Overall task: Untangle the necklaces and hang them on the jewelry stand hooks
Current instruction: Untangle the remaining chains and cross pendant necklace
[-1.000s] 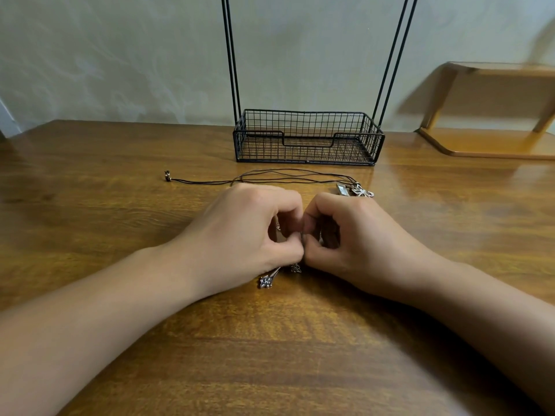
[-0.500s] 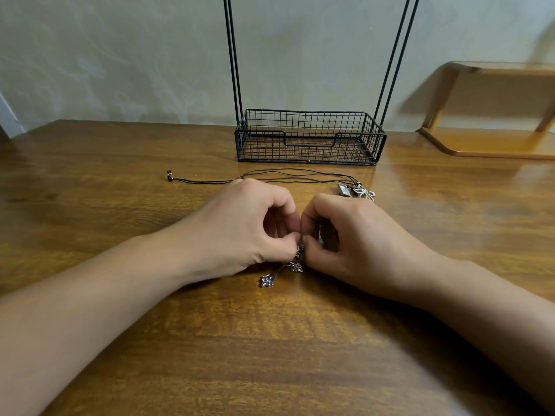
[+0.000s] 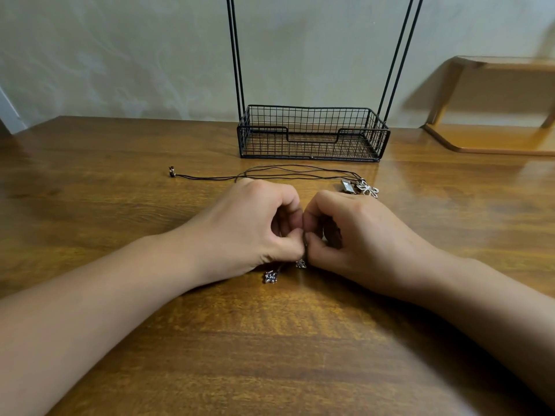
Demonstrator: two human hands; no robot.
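Left hand [image 3: 249, 226]: on the worktop [image 3: 285, 340], fingers curled, thumb and forefinger tips pressed together at the point where the two hands meet. It pinches a fine chain or cord there; the strand itself is too thin and too covered to make out.

Right hand [image 3: 357, 235]: mirror posture, fingers curled, thumb tip against the left thumb. It pinches the same small knot of necklace. Both hands are equally near it; the tangle sits directly between them.

Dark pendant [image 3: 270, 277]: lies on the worktop just below the left hand, on a short strand running up into the pinch.

Small silver charm [image 3: 301, 263]: just beneath the meeting thumbs, touching or nearly touching the worktop.

Black cords [image 3: 288, 172]: several thin loops lying flat beyond the hands, long axis left to right. Bead end [image 3: 172, 171] at far left; rectangular pendant [image 3: 347, 186] and silver butterfly pendant [image 3: 368, 188] at the right end, just beside the right hand's knuckles. Whether these cords join the pinched tangle cannot be told.

Jewelry stand [image 3: 312, 133]: black wire basket base with paired upright rods, straight ahead, beyond the cords. Hooks out of frame above.

Judgement: untangling in hand, nothing hung. The coming move likely pulls the pinched strands apart sideways, along the cords' axis; hanging then means carrying forward and up.

Wooden shelf [image 3: 492, 139]: far right, against the wall.
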